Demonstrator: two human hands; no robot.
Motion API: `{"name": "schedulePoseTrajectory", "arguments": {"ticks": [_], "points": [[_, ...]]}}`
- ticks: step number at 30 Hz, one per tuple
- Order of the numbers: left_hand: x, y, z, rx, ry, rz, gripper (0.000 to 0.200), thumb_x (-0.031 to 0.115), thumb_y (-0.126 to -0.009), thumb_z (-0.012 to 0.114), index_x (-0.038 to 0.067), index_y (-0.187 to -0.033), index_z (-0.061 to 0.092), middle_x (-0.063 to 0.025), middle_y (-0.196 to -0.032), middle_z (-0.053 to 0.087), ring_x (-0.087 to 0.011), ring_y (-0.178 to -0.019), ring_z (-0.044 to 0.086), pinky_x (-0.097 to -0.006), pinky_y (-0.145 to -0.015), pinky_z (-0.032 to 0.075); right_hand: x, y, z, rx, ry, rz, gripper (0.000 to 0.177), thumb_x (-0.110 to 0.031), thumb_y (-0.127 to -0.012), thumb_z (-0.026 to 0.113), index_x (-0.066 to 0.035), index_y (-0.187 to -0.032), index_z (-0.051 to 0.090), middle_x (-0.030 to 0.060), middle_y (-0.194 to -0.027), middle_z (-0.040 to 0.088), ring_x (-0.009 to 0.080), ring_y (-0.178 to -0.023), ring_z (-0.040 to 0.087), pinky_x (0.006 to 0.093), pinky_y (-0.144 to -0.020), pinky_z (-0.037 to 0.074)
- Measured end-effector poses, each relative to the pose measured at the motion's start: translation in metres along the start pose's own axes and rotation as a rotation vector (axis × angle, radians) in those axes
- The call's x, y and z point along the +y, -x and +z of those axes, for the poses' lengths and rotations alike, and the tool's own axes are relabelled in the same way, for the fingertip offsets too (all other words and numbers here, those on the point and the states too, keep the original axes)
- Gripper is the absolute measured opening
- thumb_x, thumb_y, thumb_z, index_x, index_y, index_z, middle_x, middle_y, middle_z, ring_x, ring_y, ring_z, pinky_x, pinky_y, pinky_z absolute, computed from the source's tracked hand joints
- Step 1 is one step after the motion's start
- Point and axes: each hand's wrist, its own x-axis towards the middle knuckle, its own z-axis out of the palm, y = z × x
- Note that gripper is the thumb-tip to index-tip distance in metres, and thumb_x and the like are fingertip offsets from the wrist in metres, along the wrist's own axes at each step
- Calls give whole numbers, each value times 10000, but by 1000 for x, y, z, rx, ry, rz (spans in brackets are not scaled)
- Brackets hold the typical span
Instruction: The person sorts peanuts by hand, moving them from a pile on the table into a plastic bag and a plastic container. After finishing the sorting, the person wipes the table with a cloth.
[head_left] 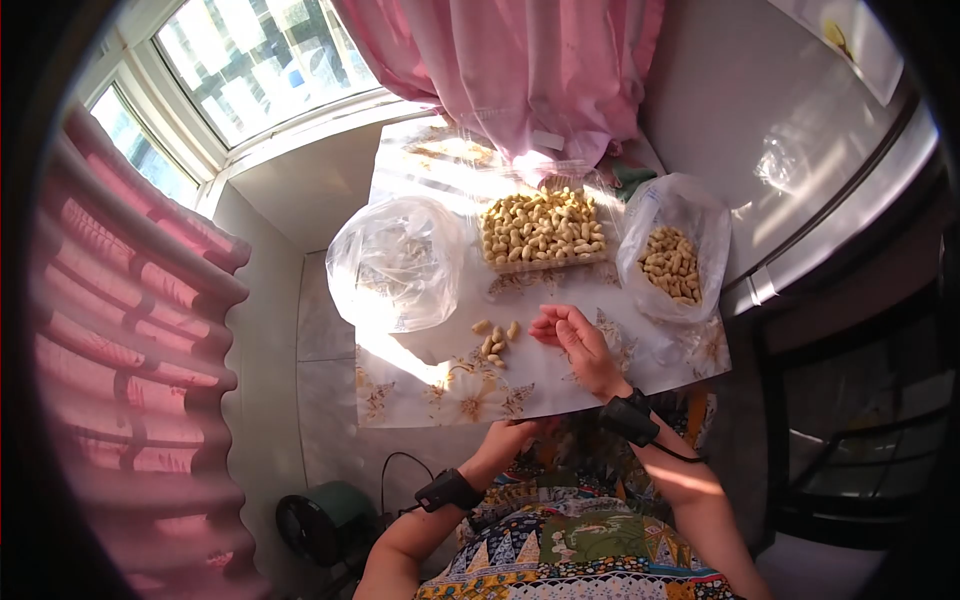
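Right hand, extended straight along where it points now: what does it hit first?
Likely the clear tray of peanuts, at its near left corner. The right hand points forward-left across bare tablecloth; the loose peanuts lie just left of that line. Depth is uncertain.

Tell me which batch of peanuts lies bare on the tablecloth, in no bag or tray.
The small pile just left of the right hand; the others sit in the clear tray and the right-side plastic bag.

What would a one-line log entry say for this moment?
right hand: curled beside loose peanuts | left hand: at edge of table | peanut tray: filled
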Motion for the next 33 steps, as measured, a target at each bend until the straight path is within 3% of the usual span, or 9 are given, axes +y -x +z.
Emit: {"name": "schedulePoseTrajectory", "arguments": {"ticks": [3,5,9,11,19,25,30,33], "points": [[14,12,10,-13,135,-14,305,52,-1011,635,-26,-1302,679,-103,-1239,751,-188,-1140,705,-308,-1008,547,-5,14,20,-104,1,43,417,-263,-1172,407,31,-1452,502,150,-1303,648,243,-1236,658,402,-1114,513],[26,20,16,11,170,-60,337,34,-971,615,-19,-1290,709,-54,-1181,763,-76,-906,664,-233,-764,519,-6,21,23,-113,7,76,418,-270,-1170,413,29,-1446,508,149,-1307,647,248,-1238,660,401,-1110,518],[28,21,12,2,345,-46,379,22,-954,608,-36,-1319,693,-69,-1191,764,-49,-826,625,-206,-668,450,3,25,19,-9,-57,-1,443,-296,-1166,427,36,-1448,504,154,-1305,645,256,-1230,665,408,-1107,521],[29,18,7,-2,484,-198,478,-125,-932,572,-77,-1408,560,-185,-1410,635,-306,-1265,662,-375,-1071,563,-1,28,25,-21,9,3,438,-291,-1167,423,42,-1440,506,161,-1308,643,258,-1225,670,410,-1102,525],[28,18,13,43,529,-86,557,-165,-880,601,-38,-1416,514,-161,-1375,615,-312,-1281,639,-418,-1093,557,-5,68,52,-161,-7,84,376,-237,-1167,419,17,-1421,531,153,-1250,698,235,-1192,695,386,-1068,541],[37,24,18,-8,540,-10,483,-148,-899,544,-25,-1367,548,-135,-1323,640,-284,-1243,662,-390,-1061,542,-9,59,42,27,-10,-47,396,-266,-1168,423,22,-1420,526,145,-1266,689,236,-1182,689,390,-1083,523],[24,17,11,76,515,-143,518,-171,-868,580,-37,-1367,556,-141,-1344,627,-278,-1246,654,-379,-1096,550,-7,79,50,-212,147,80,423,-295,-1168,423,36,-1400,548,143,-1269,686,226,-1202,682,370,-1070,528],[27,23,15,-9,522,8,384,-72,-956,584,-21,-1336,577,-111,-1282,653,-235,-1217,667,-359,-1002,549,-7,78,51,-52,-31,35,435,-307,-1167,427,31,-1412,547,129,-1252,698,217,-1208,680,351,-1066,525]]}}
